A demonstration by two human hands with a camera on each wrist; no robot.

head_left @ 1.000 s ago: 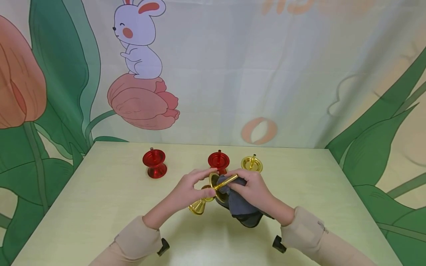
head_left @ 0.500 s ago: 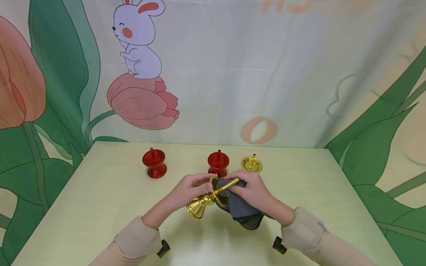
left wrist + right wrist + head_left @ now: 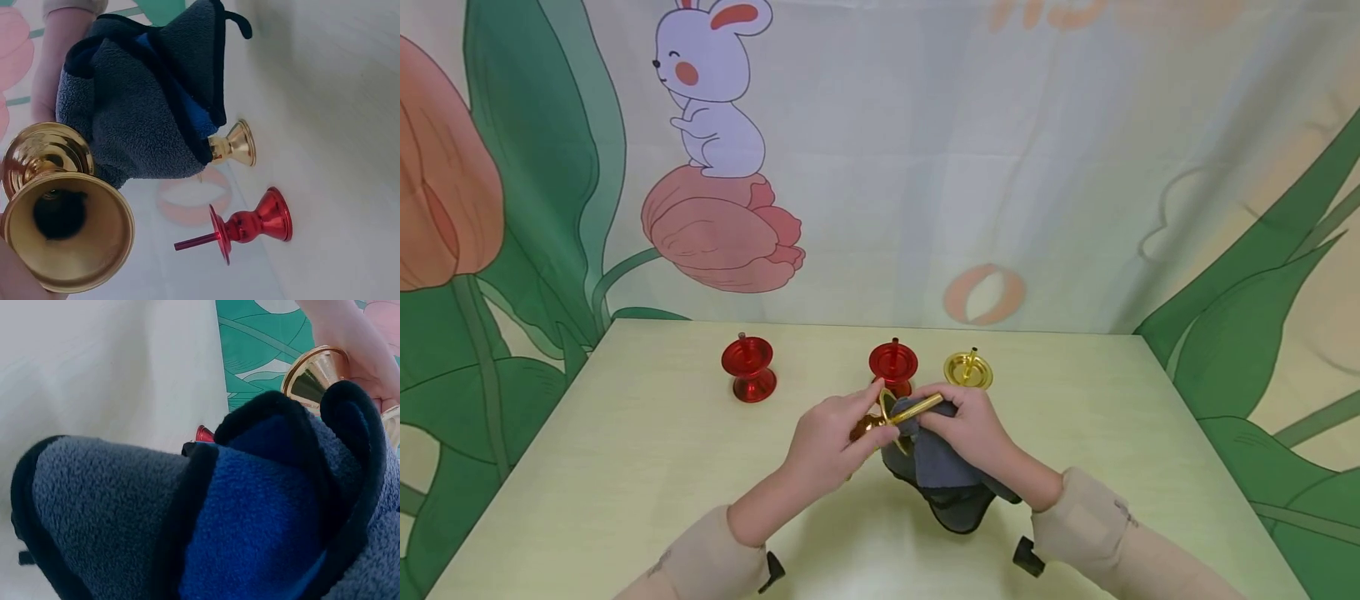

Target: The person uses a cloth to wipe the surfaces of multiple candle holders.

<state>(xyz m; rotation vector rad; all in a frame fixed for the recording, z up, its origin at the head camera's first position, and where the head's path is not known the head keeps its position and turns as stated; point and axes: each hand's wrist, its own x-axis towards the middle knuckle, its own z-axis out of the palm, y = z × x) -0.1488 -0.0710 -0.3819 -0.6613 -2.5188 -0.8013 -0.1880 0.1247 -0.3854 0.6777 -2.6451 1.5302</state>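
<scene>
One gold holder [image 3: 69, 184]: hollow underside [image 3: 103, 244] vis. L wrist (head: hidden).

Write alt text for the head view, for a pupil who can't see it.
A person's left hand holds a shiny gold metallic candlestick tilted, and the right hand holds a dark grey fabric cloth against it. Behind them, on a pale table, stand a shiny red candlestick, another red one and a gold one.

Pale tbl [image 3: 587, 467] by wht bkdrop [image 3: 887, 167] w/ cartoon rabbit [image 3: 726, 137], pink tulips [image 3: 722, 237], grn lvs [image 3: 1240, 337].
</scene>
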